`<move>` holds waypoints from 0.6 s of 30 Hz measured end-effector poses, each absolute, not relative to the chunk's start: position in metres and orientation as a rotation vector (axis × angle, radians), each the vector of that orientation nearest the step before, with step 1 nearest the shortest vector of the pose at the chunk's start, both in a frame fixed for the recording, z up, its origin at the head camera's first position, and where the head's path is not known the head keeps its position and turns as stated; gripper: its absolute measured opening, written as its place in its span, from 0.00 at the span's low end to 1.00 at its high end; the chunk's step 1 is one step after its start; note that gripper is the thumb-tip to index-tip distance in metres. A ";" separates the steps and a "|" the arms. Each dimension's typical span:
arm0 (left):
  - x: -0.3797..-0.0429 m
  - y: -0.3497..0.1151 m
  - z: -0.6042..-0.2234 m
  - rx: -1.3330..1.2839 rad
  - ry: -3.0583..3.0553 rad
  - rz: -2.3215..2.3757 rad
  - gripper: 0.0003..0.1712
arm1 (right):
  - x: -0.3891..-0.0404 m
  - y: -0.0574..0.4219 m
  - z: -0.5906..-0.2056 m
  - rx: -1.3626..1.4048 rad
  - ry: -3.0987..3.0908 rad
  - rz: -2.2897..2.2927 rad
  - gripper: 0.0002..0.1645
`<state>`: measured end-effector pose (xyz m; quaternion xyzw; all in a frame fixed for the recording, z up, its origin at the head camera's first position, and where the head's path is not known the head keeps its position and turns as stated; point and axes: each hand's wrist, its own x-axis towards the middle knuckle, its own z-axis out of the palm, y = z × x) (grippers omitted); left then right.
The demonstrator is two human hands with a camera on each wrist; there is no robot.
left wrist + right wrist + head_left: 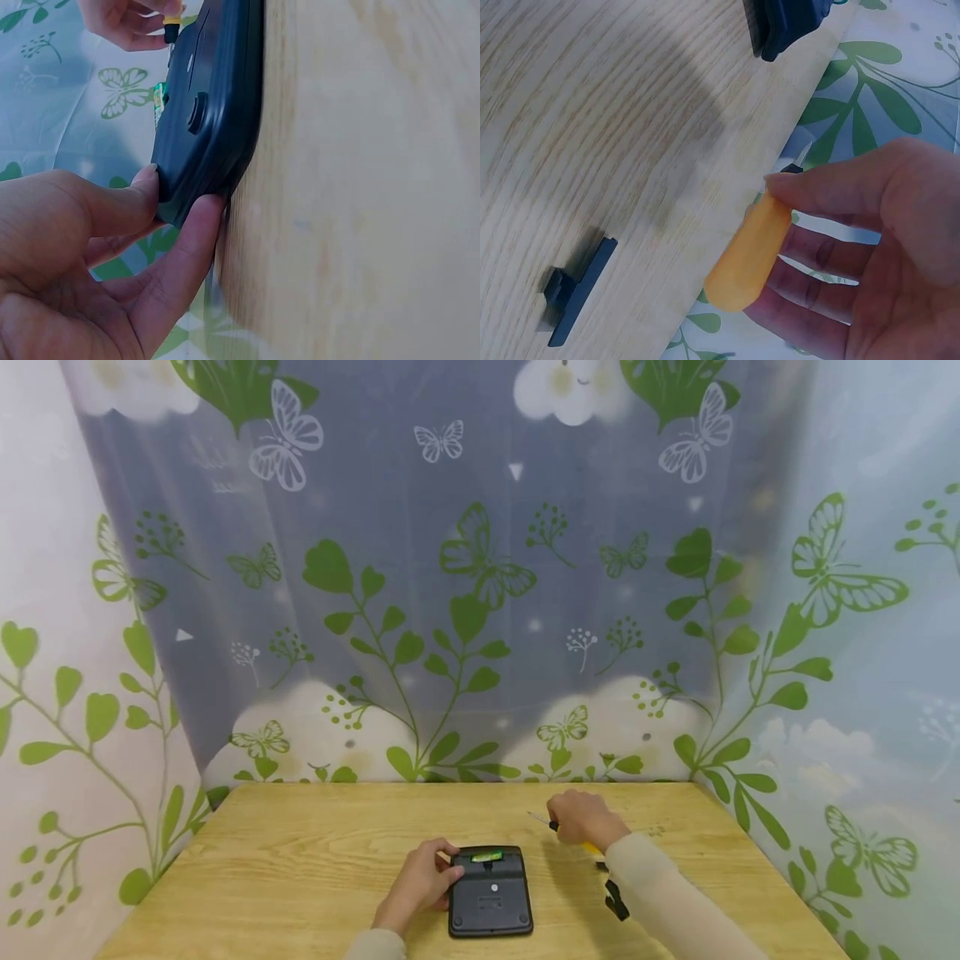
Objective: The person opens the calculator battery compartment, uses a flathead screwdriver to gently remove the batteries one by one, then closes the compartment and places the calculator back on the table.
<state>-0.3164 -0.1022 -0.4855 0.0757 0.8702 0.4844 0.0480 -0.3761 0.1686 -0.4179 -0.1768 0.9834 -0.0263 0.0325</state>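
A black calculator (491, 906) lies face down on the table, its battery bay uncovered with a green battery (487, 857) inside. My left hand (422, 878) pinches the calculator's left edge, thumb (139, 191) on the upper face and a finger along the side. Off to the right and above the tabletop, my right hand (583, 817) grips a screwdriver (750, 251) by its yellow handle. The thin metal shaft points left in the head view, apart from the calculator. A narrow black cover with a tab (583, 292) rests on the wood in the right wrist view.
The wooden table (315, 827) reaches back to a curtain (390, 652) printed with leaves and butterflies, which also hangs along both sides. A black object (616, 900) shows beside the right sleeve (667, 893) in the head view.
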 end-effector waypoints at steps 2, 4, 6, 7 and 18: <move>-0.316 -0.102 -0.486 0.227 2.652 1.478 0.17 | -0.376 0.167 -0.418 -0.530 3.032 -0.080 0.07; -0.316 -0.102 -0.486 0.229 2.652 1.483 0.17 | -0.377 0.166 -0.418 -0.509 3.036 -0.064 0.08; -0.316 -0.102 -0.486 0.231 2.651 1.488 0.17 | -0.379 0.166 -0.419 -0.495 3.034 -0.045 0.07; -0.316 -0.101 -0.486 0.228 2.651 1.489 0.17 | -0.380 0.166 -0.420 -0.493 3.030 -0.036 0.06; -0.315 -0.101 -0.486 0.225 2.644 1.492 0.17 | -0.391 0.170 -0.429 -0.482 2.990 -0.006 0.09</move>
